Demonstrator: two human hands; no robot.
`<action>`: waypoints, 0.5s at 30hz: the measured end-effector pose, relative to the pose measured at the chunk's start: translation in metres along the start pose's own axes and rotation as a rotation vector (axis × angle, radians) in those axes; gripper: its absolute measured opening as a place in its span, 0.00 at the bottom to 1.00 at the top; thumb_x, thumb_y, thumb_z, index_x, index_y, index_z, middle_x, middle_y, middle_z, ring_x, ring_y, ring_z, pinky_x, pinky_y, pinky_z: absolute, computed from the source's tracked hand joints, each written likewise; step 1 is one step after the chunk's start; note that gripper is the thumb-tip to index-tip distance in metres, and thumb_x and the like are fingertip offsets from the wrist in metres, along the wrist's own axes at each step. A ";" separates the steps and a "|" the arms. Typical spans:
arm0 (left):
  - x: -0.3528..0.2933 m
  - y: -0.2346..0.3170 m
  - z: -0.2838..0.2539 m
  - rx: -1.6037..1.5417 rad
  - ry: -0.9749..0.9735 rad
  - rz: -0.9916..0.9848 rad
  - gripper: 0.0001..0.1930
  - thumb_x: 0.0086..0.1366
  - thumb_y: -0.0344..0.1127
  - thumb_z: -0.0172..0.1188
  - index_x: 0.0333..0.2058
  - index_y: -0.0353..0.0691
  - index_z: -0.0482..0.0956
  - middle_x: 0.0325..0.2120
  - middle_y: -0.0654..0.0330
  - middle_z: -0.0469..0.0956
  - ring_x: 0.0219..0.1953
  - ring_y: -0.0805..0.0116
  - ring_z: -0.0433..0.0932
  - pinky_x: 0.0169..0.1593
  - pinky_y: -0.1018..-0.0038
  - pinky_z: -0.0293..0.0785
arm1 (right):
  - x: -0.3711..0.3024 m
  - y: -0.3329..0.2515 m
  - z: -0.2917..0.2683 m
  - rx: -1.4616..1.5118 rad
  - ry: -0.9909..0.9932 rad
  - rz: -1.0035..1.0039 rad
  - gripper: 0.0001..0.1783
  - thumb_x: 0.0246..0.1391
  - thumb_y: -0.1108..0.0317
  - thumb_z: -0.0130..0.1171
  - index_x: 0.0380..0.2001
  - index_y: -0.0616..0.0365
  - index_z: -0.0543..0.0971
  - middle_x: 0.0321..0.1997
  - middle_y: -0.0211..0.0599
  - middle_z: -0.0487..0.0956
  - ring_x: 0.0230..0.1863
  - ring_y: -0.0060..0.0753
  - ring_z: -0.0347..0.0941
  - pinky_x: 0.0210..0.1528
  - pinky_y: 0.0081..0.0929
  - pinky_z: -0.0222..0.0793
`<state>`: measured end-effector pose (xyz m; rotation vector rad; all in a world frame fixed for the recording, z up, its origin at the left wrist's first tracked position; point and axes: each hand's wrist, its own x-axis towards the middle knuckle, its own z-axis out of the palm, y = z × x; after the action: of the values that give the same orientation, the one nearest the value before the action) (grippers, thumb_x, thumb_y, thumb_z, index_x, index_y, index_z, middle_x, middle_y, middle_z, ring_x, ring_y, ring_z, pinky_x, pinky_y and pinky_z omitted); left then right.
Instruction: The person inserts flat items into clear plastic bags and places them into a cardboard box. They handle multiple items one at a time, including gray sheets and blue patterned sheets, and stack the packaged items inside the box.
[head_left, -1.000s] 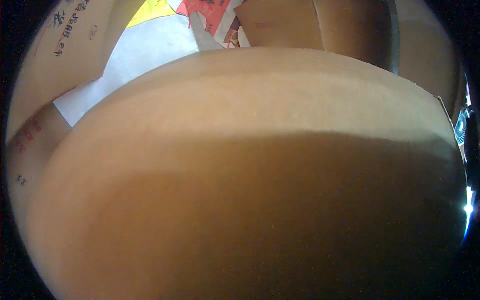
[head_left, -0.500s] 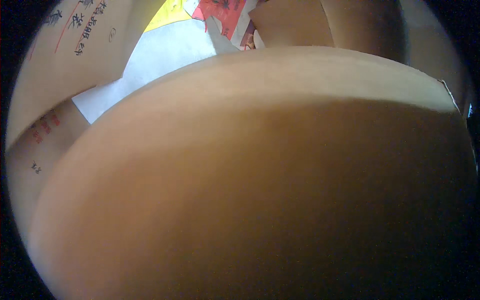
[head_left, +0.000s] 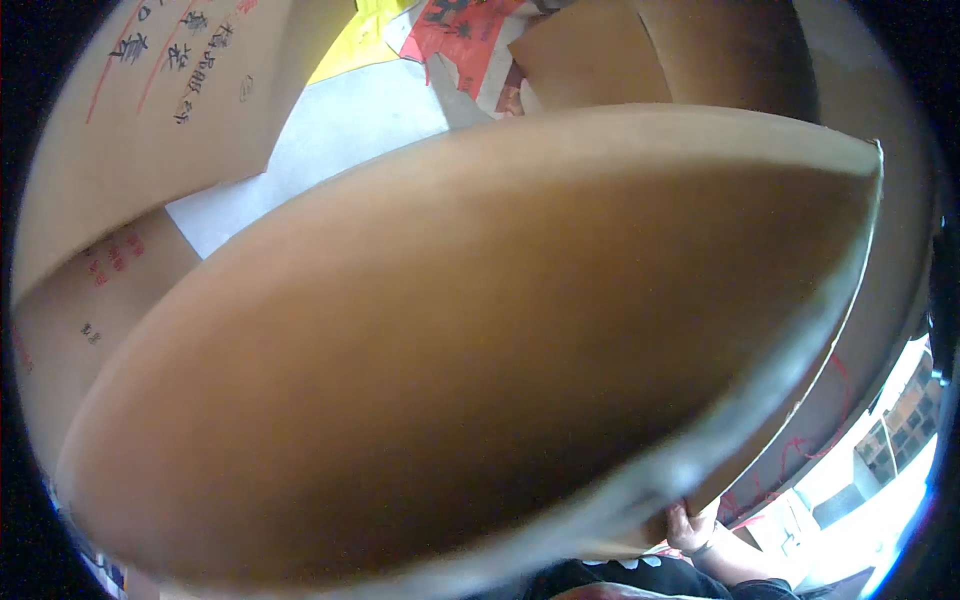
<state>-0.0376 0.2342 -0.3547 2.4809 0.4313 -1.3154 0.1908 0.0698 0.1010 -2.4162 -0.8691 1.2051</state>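
A large brown cardboard sheet (head_left: 450, 340) fills most of the head view, very close, its surface darker toward the right. Its pale lower edge runs slantwise from the upper right to the lower left and is blurred. At the lower right, my right hand (head_left: 690, 525) is closed at this edge, gripping the cardboard. My right forearm (head_left: 745, 560) comes in from below. The cardboard hides part of that hand. My left hand does not show.
Cardboard panels with handwriting (head_left: 180, 110) stand at the upper left. Behind the sheet are a white surface (head_left: 350, 115), a yellow piece (head_left: 365, 40) and a red printed package (head_left: 465, 45). More brown cardboard (head_left: 590, 60) is at the far side. A bright opening (head_left: 890, 480) shows lower right.
The cardboard sheet has tilted and its lower edge has come up into view. My right hand and forearm now show at the lower right, with the bright area beyond.
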 end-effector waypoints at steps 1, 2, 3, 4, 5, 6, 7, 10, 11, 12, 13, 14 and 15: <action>0.007 -0.006 0.007 0.014 -0.005 -0.017 0.25 0.67 0.49 0.44 0.55 0.41 0.71 0.59 0.50 0.66 0.62 0.60 0.64 0.65 0.60 0.51 | 0.007 -0.003 0.002 0.025 0.010 -0.019 0.24 0.46 0.79 0.49 0.50 0.65 0.72 0.50 0.54 0.73 0.51 0.55 0.69 0.56 0.43 0.61; 0.015 -0.022 0.016 0.056 -0.011 -0.051 0.25 0.67 0.49 0.44 0.55 0.41 0.71 0.59 0.50 0.66 0.62 0.60 0.64 0.65 0.60 0.51 | 0.008 0.001 0.005 0.071 0.019 -0.047 0.25 0.46 0.80 0.49 0.51 0.66 0.71 0.50 0.55 0.72 0.53 0.55 0.69 0.58 0.44 0.60; 0.022 -0.020 0.019 0.077 -0.015 -0.019 0.25 0.67 0.49 0.44 0.55 0.41 0.71 0.59 0.50 0.66 0.62 0.60 0.64 0.65 0.60 0.51 | -0.005 0.002 0.004 -0.044 0.004 -0.049 0.27 0.46 0.81 0.48 0.54 0.66 0.69 0.53 0.56 0.71 0.55 0.57 0.67 0.60 0.42 0.58; 0.038 -0.022 0.021 0.086 -0.015 0.006 0.25 0.67 0.50 0.44 0.55 0.41 0.71 0.59 0.50 0.66 0.61 0.60 0.64 0.65 0.59 0.51 | -0.016 0.007 0.006 0.015 0.027 0.098 0.25 0.47 0.82 0.48 0.52 0.66 0.70 0.50 0.54 0.73 0.50 0.55 0.70 0.55 0.40 0.62; 0.037 -0.026 0.024 0.082 -0.020 0.011 0.25 0.67 0.50 0.43 0.55 0.41 0.71 0.59 0.50 0.66 0.61 0.60 0.64 0.65 0.59 0.51 | -0.025 0.013 0.006 0.078 0.042 0.218 0.23 0.47 0.82 0.48 0.50 0.66 0.71 0.46 0.53 0.75 0.45 0.53 0.73 0.49 0.38 0.67; 0.031 -0.033 0.026 0.084 -0.026 0.014 0.25 0.67 0.50 0.43 0.55 0.41 0.71 0.59 0.50 0.66 0.61 0.60 0.64 0.65 0.59 0.51 | 0.001 -0.002 0.001 0.079 -0.038 0.169 0.21 0.47 0.82 0.48 0.49 0.66 0.71 0.44 0.52 0.75 0.42 0.53 0.74 0.46 0.37 0.68; 0.028 -0.035 0.024 0.069 -0.002 0.027 0.25 0.67 0.50 0.43 0.55 0.41 0.71 0.59 0.50 0.66 0.61 0.60 0.64 0.65 0.59 0.51 | 0.022 -0.020 -0.004 0.084 -0.104 0.135 0.20 0.47 0.82 0.48 0.47 0.66 0.72 0.41 0.52 0.76 0.39 0.53 0.75 0.43 0.36 0.70; 0.010 -0.035 0.026 -0.148 0.152 0.057 0.25 0.67 0.50 0.44 0.56 0.40 0.69 0.59 0.47 0.65 0.55 0.52 0.70 0.60 0.59 0.61 | 0.033 -0.019 0.007 0.051 0.049 -0.110 0.21 0.46 0.81 0.50 0.47 0.65 0.72 0.38 0.52 0.75 0.36 0.56 0.74 0.41 0.36 0.71; 0.001 -0.035 0.025 -0.237 0.215 0.072 0.26 0.67 0.50 0.45 0.57 0.40 0.68 0.59 0.45 0.64 0.53 0.49 0.73 0.57 0.58 0.65 | 0.030 -0.013 0.005 -0.029 -0.018 -0.108 0.22 0.47 0.81 0.51 0.49 0.65 0.71 0.40 0.50 0.74 0.36 0.50 0.74 0.40 0.34 0.70; -0.010 -0.024 -0.001 -0.454 0.073 0.016 0.26 0.66 0.49 0.46 0.58 0.39 0.66 0.59 0.43 0.64 0.50 0.45 0.74 0.54 0.57 0.68 | 0.033 -0.015 0.003 -0.063 -0.016 -0.104 0.23 0.48 0.80 0.52 0.51 0.65 0.70 0.41 0.51 0.74 0.38 0.49 0.74 0.42 0.34 0.70; -0.028 -0.013 -0.038 -0.661 -0.081 -0.031 0.27 0.66 0.49 0.47 0.58 0.38 0.64 0.58 0.41 0.63 0.46 0.41 0.76 0.52 0.56 0.71 | 0.035 -0.016 0.001 -0.095 -0.016 -0.097 0.25 0.48 0.79 0.53 0.53 0.64 0.68 0.43 0.51 0.74 0.40 0.48 0.74 0.43 0.34 0.70; -0.043 -0.009 -0.057 -0.649 -0.053 0.076 0.27 0.67 0.47 0.47 0.60 0.38 0.61 0.59 0.40 0.62 0.48 0.40 0.74 0.53 0.54 0.69 | 0.037 -0.015 0.002 -0.084 0.027 -0.131 0.27 0.48 0.77 0.55 0.55 0.64 0.67 0.45 0.53 0.73 0.44 0.53 0.74 0.46 0.37 0.70; -0.055 -0.002 -0.075 -0.642 -0.026 0.189 0.27 0.67 0.44 0.47 0.61 0.37 0.58 0.60 0.39 0.60 0.49 0.38 0.73 0.55 0.52 0.67 | 0.040 -0.016 -0.003 -0.076 -0.008 -0.122 0.30 0.45 0.75 0.56 0.56 0.61 0.66 0.47 0.52 0.73 0.44 0.54 0.73 0.46 0.38 0.71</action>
<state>-0.0122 0.2593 -0.2688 1.9129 0.5032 -0.9413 0.2054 0.1075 0.0862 -2.3793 -1.0659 1.1571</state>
